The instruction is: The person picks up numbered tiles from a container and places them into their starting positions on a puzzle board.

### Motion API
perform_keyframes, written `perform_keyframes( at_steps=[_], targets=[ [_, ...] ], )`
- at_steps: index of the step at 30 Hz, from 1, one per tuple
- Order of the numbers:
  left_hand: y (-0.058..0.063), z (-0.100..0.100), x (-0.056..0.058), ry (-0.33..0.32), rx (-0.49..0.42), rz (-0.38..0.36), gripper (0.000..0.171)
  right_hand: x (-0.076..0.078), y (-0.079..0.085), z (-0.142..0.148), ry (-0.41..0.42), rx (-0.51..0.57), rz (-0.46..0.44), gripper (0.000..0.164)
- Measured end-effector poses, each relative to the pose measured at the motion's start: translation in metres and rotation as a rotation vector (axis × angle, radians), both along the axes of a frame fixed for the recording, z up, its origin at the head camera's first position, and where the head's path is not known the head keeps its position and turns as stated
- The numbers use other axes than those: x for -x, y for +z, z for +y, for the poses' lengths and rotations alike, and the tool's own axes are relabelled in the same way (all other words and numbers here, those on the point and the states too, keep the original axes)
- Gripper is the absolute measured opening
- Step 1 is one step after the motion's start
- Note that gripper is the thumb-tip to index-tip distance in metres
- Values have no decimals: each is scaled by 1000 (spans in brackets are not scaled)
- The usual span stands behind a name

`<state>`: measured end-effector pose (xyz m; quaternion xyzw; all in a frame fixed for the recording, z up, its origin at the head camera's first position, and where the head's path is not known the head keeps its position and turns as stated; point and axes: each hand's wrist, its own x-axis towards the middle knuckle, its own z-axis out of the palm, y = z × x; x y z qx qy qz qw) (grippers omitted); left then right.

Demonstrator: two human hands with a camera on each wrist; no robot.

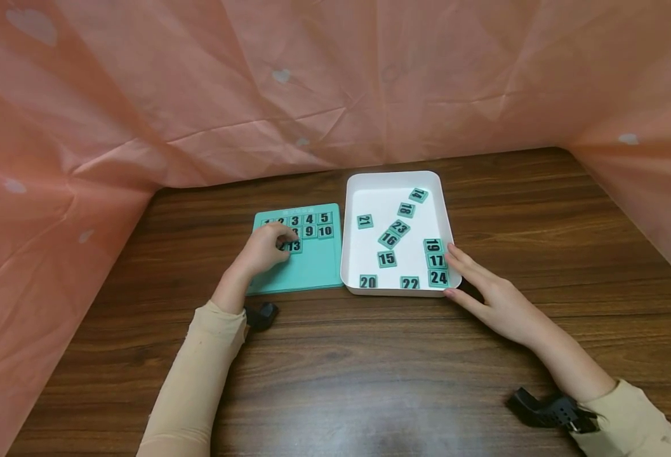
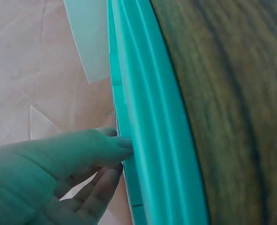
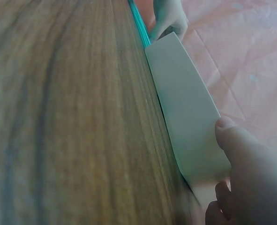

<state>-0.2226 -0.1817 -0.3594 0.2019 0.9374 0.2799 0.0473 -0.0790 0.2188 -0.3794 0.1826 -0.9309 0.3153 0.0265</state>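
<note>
A teal number board [image 1: 315, 270] lies flat on the table, with rows of numbered tiles along its upper part. My left hand [image 1: 263, 247] is over its left side, thumb and forefinger curled at the edges of the number 13 tile [image 1: 294, 247] in the third row. That hand hides several tiles at the left. In the left wrist view, the thumb [image 2: 122, 147] touches the board's edge area. Beside the board stands a white tray [image 1: 369, 190]. My right hand [image 1: 498, 304] rests against its right front corner, fingers extended; in the right wrist view the thumb [image 3: 229, 131] lies at the rim.
Loose number tiles lie scattered in the tray, including 21 [image 1: 364, 221], 15 [image 1: 387, 259] and 14 [image 1: 418, 195]. Tiles 19, 17 and 24 [image 1: 438, 278] line its right side. A pink curtain [image 1: 312, 82] hangs behind the wooden table [image 1: 335, 355].
</note>
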Motion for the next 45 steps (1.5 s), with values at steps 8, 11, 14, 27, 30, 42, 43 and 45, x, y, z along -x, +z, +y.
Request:
perform_keyframes(
  at_steps=[8,11,14,27,30,42,43,45],
  targets=[
    [0,-3,0,4,-37,-21,27,0,-2,0,5,8,5,63],
    [2,-3,-1,-14,-88,-26,28,1,-3,0,7,9,8,63],
    [6,1,-1,-37,-164,-30,30,1,-3,0,7,8,12,63],
    [21,62,-21,-184,-419,-60,29,1,-3,0,2,-1,5,63],
    [21,81,-29,-247,-449,-81,27,1,-2,0,2,1,2,63],
    [10,147,-46,-314,-373,-81,25,1,-1,1,-7,-5,-11,63],
    [10,152,-46,-316,-366,-70,25,1,-1,1,-9,-6,-11,63],
    [11,162,-46,-323,-349,-52,24,2,-1,1,-8,-6,-11,63]
  ],
)
